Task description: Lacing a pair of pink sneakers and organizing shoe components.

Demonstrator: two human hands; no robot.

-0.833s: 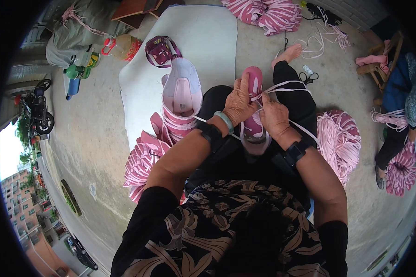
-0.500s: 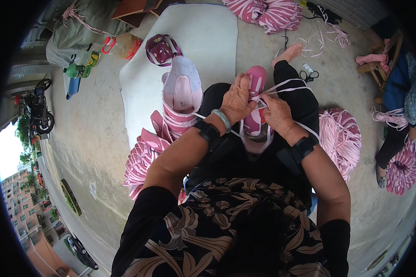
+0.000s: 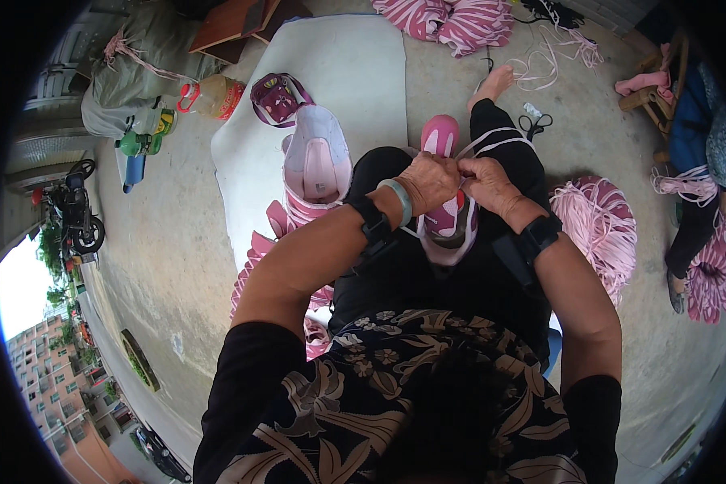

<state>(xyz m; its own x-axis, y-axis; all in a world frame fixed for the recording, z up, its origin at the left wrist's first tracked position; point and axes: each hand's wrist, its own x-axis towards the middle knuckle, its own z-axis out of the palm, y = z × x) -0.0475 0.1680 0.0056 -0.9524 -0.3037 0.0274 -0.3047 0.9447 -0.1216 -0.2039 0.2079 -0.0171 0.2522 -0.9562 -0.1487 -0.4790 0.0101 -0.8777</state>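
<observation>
A pink shoe upper [image 3: 441,137] lies on my lap, toe pointing away from me. My left hand [image 3: 433,181] is closed over its front, fingers pinched at the lacing. Close beside it, my right hand [image 3: 489,185] is closed too, its thumb and fingertips gripping the pale shoelace [image 3: 460,182]. Fingertips hide the exact eyelets and most of the lace there. Another pale lace strand [image 3: 504,131] stretches across my right knee. To the left stands a stack of nested pink shoe uppers [image 3: 319,165] with pale linings.
A small purple bag [image 3: 277,100] rests on a white sheet [image 3: 347,56]. Black scissors [image 3: 535,123] lie beyond my right knee. Pale laces bundled with pink pieces [image 3: 597,234] sit at my right. A wooden chair [image 3: 653,105] and a co-worker's leg [image 3: 686,234] are farther right.
My hands have drawn together over the shoe upper, the left moving down and right from near the toe. The lace loop between them is now mostly covered. The view has shifted slightly.
</observation>
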